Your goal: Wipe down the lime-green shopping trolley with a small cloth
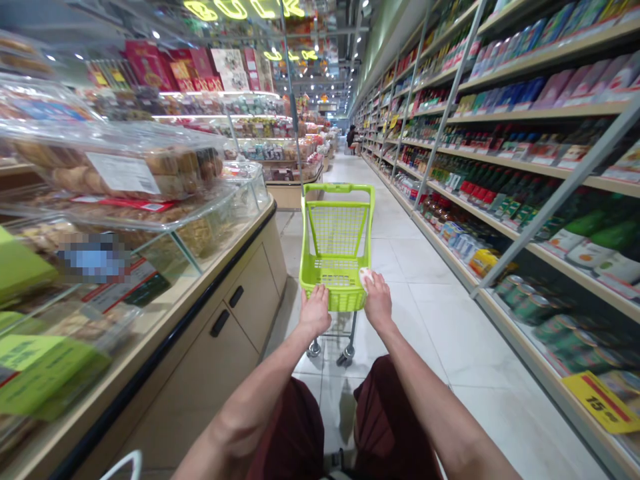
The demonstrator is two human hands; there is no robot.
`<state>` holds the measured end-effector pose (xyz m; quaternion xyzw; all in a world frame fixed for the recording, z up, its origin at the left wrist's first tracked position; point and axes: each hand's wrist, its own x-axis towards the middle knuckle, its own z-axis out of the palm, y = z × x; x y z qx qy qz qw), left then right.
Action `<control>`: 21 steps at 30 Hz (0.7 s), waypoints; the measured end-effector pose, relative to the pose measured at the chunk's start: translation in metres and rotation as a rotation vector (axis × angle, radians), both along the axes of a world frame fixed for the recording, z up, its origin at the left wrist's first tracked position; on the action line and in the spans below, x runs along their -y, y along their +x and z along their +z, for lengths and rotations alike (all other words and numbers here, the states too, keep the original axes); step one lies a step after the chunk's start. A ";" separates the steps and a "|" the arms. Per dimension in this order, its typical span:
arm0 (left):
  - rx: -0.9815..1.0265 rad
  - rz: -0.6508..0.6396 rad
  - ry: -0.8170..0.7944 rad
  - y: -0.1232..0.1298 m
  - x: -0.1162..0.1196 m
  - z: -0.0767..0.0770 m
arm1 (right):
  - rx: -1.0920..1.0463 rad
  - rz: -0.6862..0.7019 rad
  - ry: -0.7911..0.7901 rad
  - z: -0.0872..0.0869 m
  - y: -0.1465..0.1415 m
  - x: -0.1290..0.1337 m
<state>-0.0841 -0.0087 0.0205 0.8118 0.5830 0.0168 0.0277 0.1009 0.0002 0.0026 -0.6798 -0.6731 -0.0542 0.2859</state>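
A white item (366, 275) is partly hidden by the right hand (379, 301); a loop (136, 460) is cut off below, pastry packs (170, 167) blurred.

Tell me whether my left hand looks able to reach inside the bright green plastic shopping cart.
Likely yes: your left hand is at the near edge of the cart, whose open top shows nothing blocking it.

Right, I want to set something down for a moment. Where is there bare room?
Bare white floor tiles show between the green shopping cart and the right-hand shelving, with a narrower strip between cart and wooden counter. It's crowded atop the counter, with clear plastic boxes of baked goods, and along the shelving.
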 end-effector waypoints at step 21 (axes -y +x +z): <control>-0.016 0.039 -0.010 0.003 -0.001 -0.001 | -0.009 -0.021 0.034 -0.002 0.010 -0.003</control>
